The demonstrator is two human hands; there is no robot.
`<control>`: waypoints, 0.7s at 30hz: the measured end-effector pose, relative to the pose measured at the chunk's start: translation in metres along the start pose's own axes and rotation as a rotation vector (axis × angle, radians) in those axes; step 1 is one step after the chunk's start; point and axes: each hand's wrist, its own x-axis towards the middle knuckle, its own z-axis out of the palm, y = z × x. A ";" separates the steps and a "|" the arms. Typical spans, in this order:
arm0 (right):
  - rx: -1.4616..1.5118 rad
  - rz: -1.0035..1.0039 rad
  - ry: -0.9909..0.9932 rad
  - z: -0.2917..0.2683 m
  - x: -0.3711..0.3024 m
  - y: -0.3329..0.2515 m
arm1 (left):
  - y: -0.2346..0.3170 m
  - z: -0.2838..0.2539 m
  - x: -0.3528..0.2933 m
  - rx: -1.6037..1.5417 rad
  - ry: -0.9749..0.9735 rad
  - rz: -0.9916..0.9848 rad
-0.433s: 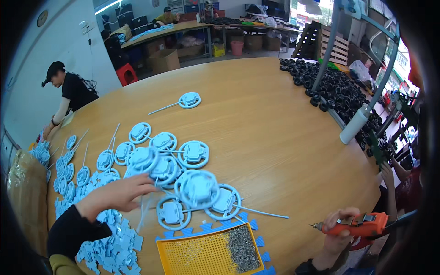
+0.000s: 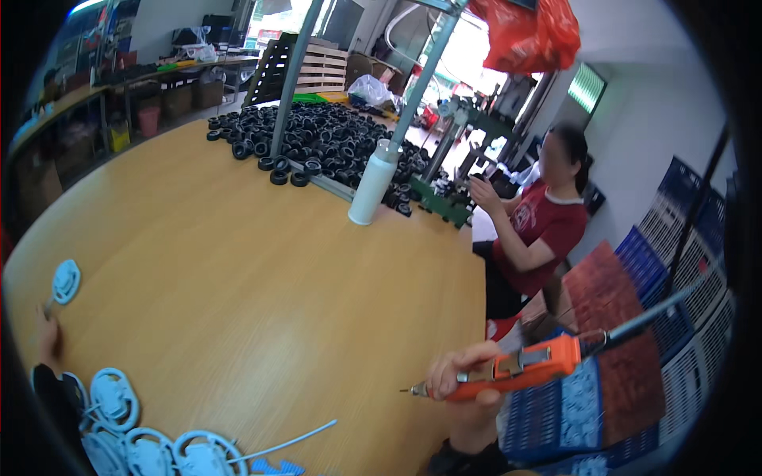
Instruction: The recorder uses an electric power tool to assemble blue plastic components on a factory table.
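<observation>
My right hand [image 2: 468, 377] is closed around an orange electric screwdriver [image 2: 524, 366]. Its thin bit points left over the table, and a cable leaves its back end. At the far left, partly cut by the dark rim, my left hand [image 2: 48, 337] has its fingers closed at the thin stick of a light-blue round plastic part [image 2: 67, 282]. Nearer to me, several more light-blue round parts [image 2: 114, 399] lie bunched below my left sleeve. One of them [image 2: 208, 456] has a long thin stick pointing right.
A white bottle [image 2: 373, 186] stands by a metal frame post [image 2: 294, 79]. Black rings [image 2: 317, 131] are heaped at the table's far side. To the right, a person in a red shirt [image 2: 548, 230] works at a green machine [image 2: 440, 202]. Blue crates [image 2: 540, 416] stand beside the table.
The view has swung to the right. My left hand has gone from the bunched parts to the lone part farther out and closed at its stick. My right hand still holds the screwdriver.
</observation>
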 end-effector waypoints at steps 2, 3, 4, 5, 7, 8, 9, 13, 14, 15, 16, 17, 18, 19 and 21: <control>-0.178 0.009 0.036 0.014 0.005 0.007 | 0.065 0.056 -0.012 -0.051 -0.174 -0.035; -0.247 0.000 0.073 0.019 0.002 0.009 | 0.069 0.045 -0.012 -0.025 -0.240 -0.041; -0.234 0.035 0.079 0.019 0.005 0.010 | 0.070 0.025 -0.011 0.013 -0.304 -0.049; -0.234 0.037 0.087 0.017 0.005 0.008 | 0.100 0.013 -0.004 0.028 -0.354 -0.046; -0.137 0.096 0.022 0.009 0.001 0.007 | 0.163 -0.033 -0.002 0.060 -0.405 -0.032; -0.106 0.113 0.013 0.006 -0.001 0.009 | 0.195 -0.069 -0.011 -0.014 -0.396 0.029; -0.072 0.121 0.012 0.001 -0.003 0.011 | 0.225 -0.106 -0.017 -0.088 -0.389 0.091; 0.005 0.121 -0.036 -0.011 -0.004 0.010 | 0.297 -0.257 -0.029 -0.062 -0.471 -0.058; 0.022 0.120 -0.019 -0.010 -0.008 0.009 | 0.298 -0.284 -0.041 -0.142 -0.421 0.000; 0.056 0.129 -0.029 -0.013 -0.010 0.007 | 0.302 -0.314 -0.055 -0.217 -0.371 0.061; 0.044 0.134 -0.048 -0.014 -0.012 0.005 | 0.305 -0.347 -0.072 -0.181 -0.363 0.047; 0.020 0.139 -0.069 -0.014 -0.013 0.002 | 0.307 -0.380 -0.093 -0.256 -0.323 0.031; 0.043 0.156 -0.077 -0.013 -0.017 0.000 | 0.312 -0.414 -0.116 -0.329 -0.287 0.019; 0.145 0.227 -0.079 -0.010 -0.019 -0.001 | 0.319 -0.447 -0.139 -0.300 -0.290 0.004; 0.294 0.343 -0.096 -0.002 -0.022 -0.007 | 0.336 -0.524 -0.191 -0.449 -0.333 -0.325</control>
